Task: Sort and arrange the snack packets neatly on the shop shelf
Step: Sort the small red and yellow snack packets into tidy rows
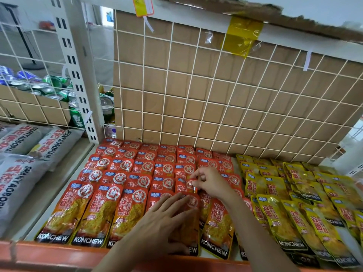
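Head view | right hand (209, 183) pinches a red packet (183, 186) by its top, second row | left hand (167, 218) lies flat, pressing front-row packet (194, 204) | step: squaring red block (125, 165) beside yellow packets (290, 209) | next: likely tuck it flush.

Red KONCHEW snack packets (127, 179) lie flat in neat overlapping rows. Yellow KONCHEW packets (275, 213) lie just right of them, overlapping, somewhat skewed.

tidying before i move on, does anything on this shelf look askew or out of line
Yes. The yellow packets on the right lie tilted and overlap unevenly, while the red packets sit in straight rows. The right hand pinches the top of one red packet; the left hand lies flat on a front-row one.
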